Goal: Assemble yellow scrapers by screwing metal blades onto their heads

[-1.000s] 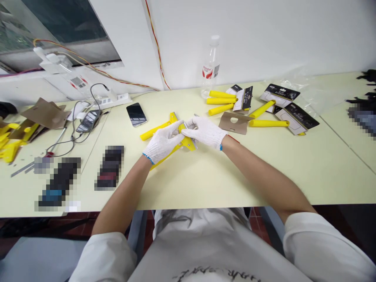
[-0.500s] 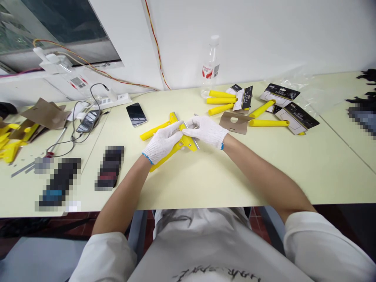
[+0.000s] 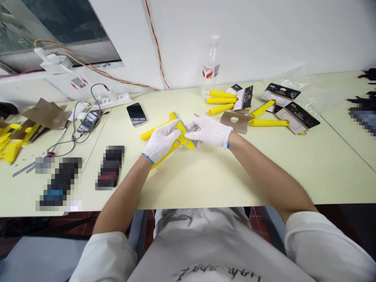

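Observation:
My left hand [image 3: 162, 141], in a white knit glove, is closed around a yellow scraper [image 3: 182, 138]. The scraper's handle slants toward me under that hand, and its wide head with a metal blade points away to the right. My right hand [image 3: 209, 131], gloved the same way, pinches the blade edge of the head between thumb and fingers. Its fingertips partly cover the blade. Just beyond my left hand lies a second yellow scraper [image 3: 151, 133], mostly hidden by the hand.
Yellow handles [image 3: 221, 100] with printed cards lie at the back right, near an upright plastic bottle [image 3: 210, 72]. A brown cardboard piece [image 3: 238, 124] lies beside my right hand. A phone [image 3: 136, 114], a power strip [image 3: 114, 102] with cables and more yellow scrapers [image 3: 13, 145] are to the left.
The held scraper's head has turned slightly, and less of its bright blade edge shows. My right hand has moved a little right and down along the blade; my left hand has barely shifted.

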The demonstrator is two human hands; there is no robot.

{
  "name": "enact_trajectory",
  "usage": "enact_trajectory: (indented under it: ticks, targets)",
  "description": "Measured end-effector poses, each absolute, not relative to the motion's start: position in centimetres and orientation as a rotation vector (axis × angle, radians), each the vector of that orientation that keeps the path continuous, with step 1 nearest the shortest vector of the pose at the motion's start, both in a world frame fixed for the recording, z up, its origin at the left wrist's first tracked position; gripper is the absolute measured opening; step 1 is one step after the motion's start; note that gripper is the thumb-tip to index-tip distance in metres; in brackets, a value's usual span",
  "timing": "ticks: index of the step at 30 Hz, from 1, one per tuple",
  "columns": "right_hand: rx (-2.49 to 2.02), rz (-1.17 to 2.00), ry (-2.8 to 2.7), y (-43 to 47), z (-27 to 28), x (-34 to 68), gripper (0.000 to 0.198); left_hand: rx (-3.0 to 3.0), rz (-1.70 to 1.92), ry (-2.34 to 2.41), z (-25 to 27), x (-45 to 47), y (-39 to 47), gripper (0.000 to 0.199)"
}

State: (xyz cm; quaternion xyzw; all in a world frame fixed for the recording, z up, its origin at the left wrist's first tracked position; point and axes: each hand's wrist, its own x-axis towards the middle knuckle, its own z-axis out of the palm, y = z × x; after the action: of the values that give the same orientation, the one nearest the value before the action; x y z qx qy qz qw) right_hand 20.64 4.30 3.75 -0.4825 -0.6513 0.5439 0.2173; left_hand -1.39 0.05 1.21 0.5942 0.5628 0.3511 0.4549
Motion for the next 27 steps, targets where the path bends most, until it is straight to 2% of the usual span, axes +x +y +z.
enact_trajectory:
  ticks: [5,11,14,19,27]
  targets:
    - [-1.275,1.698,-1.904,4.1,2.9,20.7,0.033,1.667,0.833,1.498,0.7,-2.1,0.7,0.071]
    - [-1.2,1.678,-1.778,5.4,0.2,20.4,0.029,1.792,0.864,1.594,0.3,-3.0,1.2,0.069]
    - [-1.258,1.678,-1.663,5.7,0.3,20.2,0.034,1.912,0.852,1.665,1.1,-3.1,0.7,0.069]
    - [-1.265,1.705,-1.565,5.7,1.0,19.9,0.039,2.141,0.66,1.77,1.6,-1.7,0.1,0.08]
    - [-1.228,1.793,-1.517,5.0,1.4,19.4,0.046,2.233,0.513,1.974,0.1,-0.8,0.3,0.069]
